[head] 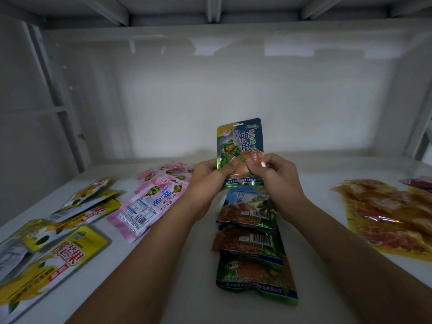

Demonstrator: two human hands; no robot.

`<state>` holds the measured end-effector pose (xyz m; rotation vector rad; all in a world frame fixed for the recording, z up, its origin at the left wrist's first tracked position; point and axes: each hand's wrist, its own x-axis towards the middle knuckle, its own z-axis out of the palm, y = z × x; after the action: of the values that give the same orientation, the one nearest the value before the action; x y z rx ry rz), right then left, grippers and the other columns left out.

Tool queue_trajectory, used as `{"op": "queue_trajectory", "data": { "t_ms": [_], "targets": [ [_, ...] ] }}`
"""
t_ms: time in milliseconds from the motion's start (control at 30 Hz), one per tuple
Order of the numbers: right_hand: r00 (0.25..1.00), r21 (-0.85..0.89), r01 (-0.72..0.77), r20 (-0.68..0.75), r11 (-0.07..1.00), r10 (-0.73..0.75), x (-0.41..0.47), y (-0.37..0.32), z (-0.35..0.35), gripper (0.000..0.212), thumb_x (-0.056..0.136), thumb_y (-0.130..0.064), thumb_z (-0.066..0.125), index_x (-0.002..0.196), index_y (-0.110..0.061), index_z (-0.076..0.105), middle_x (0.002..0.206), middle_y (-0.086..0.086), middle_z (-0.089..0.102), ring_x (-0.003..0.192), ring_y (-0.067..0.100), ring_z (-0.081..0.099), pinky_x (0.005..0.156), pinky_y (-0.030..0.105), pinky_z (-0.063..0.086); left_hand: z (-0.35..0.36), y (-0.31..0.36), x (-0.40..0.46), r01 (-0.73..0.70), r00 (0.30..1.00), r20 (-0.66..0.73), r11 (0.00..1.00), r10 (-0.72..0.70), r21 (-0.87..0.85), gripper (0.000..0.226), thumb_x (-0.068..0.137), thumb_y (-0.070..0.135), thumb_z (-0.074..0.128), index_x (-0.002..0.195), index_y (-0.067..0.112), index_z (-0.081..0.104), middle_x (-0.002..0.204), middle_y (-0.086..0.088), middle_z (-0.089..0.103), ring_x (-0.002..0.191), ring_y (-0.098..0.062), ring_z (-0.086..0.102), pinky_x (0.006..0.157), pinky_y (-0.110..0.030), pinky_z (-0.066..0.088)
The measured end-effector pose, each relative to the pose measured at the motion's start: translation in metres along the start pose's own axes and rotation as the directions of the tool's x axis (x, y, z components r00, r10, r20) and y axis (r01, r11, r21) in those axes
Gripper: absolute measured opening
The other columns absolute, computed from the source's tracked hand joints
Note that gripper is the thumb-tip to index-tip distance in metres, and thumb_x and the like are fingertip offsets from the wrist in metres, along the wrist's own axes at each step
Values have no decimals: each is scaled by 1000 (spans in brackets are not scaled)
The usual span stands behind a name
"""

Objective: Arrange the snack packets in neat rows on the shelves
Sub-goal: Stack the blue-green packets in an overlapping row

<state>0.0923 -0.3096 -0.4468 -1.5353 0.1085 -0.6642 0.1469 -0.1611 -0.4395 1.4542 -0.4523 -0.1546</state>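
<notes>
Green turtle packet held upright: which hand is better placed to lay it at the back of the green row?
Probably the right hand. Both it and the left hand pinch the green turtle packet, but the green row lies directly under the right wrist, so it lowers straight down.

Shop, white metal shelf point(163, 265), laid-out snack packets point(149, 204)

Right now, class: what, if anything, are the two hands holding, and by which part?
Both hands hold one green snack packet upright by its lower half: left hand on the lower left edge, right hand on the lower right.
</notes>
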Motion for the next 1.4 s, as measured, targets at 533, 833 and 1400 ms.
{"op": "queue_trajectory", "data": {
  "t_ms": [533,833,1400],
  "targets": [
    [990,-92,134,-32,987,-137,1,4,-1,19,99,-21,69,89,-6,75,89,17,73,81,25,72,81,53,59,1,1,-7,44,998,38,999,-43,-28,24,103,26,65,97,6,75,93,-13,80,81,-25,78,72,-27,65],
    [983,-308,182,23,934,-184,-1,8,-6,38,101,-47,63,87,-13,74,76,1,73,70,12,70,65,38,57,2,-1,-7,11,999,35,1000,-10,-9,23,106,19,60,108,2,75,103,-17,79,81,-26,79,71,-27,64],
    [913,-368,401,87,839,-399,0,14,-9,31,105,-35,60,83,-15,70,67,-1,66,61,13,60,57,33,45,5,1,-7,-82,996,-31,997,82,-1,14,103,15,65,109,11,76,96,-6,80,78,-19,77,69,-29,64]
  ]
}}
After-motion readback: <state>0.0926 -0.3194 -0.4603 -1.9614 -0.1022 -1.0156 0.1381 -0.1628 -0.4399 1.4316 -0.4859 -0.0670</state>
